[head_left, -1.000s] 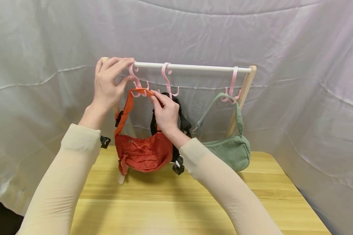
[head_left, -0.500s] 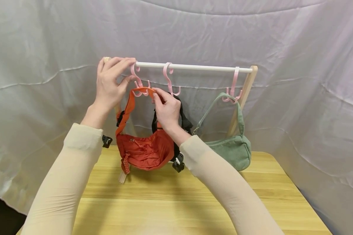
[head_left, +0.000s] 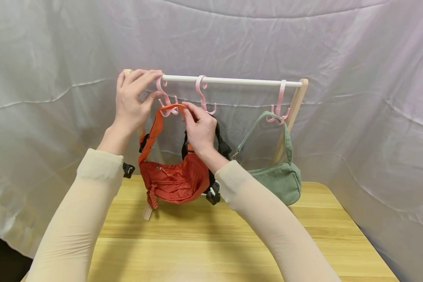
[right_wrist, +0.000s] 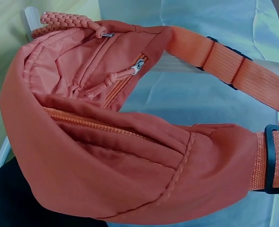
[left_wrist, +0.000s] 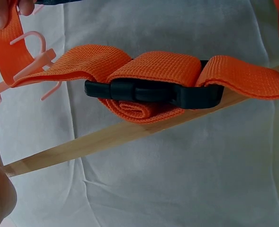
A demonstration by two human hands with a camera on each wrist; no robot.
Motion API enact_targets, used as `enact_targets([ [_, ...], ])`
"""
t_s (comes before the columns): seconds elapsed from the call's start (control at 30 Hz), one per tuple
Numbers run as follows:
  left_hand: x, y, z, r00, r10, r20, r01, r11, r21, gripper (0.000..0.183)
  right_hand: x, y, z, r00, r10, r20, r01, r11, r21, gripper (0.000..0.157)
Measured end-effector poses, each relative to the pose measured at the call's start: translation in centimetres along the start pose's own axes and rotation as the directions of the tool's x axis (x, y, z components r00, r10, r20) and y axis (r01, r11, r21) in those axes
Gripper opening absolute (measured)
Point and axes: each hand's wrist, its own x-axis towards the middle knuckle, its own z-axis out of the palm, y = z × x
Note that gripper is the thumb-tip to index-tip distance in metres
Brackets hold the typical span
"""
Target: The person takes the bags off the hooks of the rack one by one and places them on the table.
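My left hand is at the rack's left end, fingers over the white rail and thumb against the stem of a pink hook, pinching it. My right hand pinches the orange strap of a red waist bag between thumb and fingers, just right of that hook. The strap lies over the hook's lower prongs, and the bag hangs below. In the left wrist view a black buckle joins the strap. The right wrist view shows the bag's zipped pockets.
A second pink hook carries a black bag, mostly hidden behind the right hand and red bag. At the right, a green shoulder bag hangs from a third hook beside the wooden post. Below is a wooden table.
My right hand has lifted the strap slightly and shifted a little rightward in view. The left hook's prongs have turned slightly. My left hand keeps its place on the rail and hook.
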Motion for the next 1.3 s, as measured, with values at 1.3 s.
enact_targets([
  [1.3, -0.1, 0.0, 0.0, 1.000, -0.014, -0.005, 0.014, 1.000, -0.014, 0.037, 0.3, -4.3, -0.7, 1.000, -0.011, 0.017, 0.011, 0.999, 0.033, 0.017],
])
